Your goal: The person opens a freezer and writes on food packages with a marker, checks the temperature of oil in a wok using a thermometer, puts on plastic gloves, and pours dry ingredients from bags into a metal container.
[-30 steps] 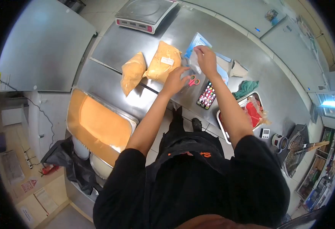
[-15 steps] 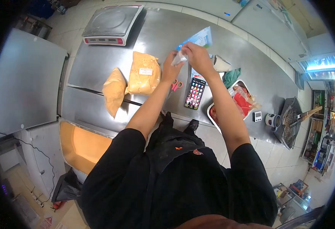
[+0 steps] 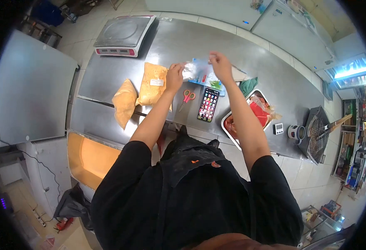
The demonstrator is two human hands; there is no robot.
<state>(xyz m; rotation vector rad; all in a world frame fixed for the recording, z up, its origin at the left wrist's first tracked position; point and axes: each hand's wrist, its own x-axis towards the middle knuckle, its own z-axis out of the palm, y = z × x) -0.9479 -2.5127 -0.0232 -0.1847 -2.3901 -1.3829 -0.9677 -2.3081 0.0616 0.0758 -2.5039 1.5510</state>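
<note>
Clear plastic point(image 3: 189, 72) up between hands: both arms stretched forward, left hand point(image 3: 175, 77) pinching its side; right hand point(image 3: 220, 67) raised, fingers bunched, hold unclear; blue packet point(image 3: 206, 78) right alongside.

Spans the middle of the frame as a steel table point(image 3: 183, 37), split by a seam point(image 3: 94, 100) at left. Carries a scale point(image 3: 122, 33) at upper left. Bears a small bag point(image 3: 124, 100) across the seam and, just beside it, a large bag point(image 3: 153, 89). Holds scissors point(image 3: 187, 98), a phone point(image 3: 208, 105) and blue packaging point(image 3: 207, 76) near the centre. Supports a cloth point(image 3: 248, 86) and a tray point(image 3: 229, 135) right of centre, then a timer point(image 3: 278, 128) and round container point(image 3: 294, 132) farther right.
</note>
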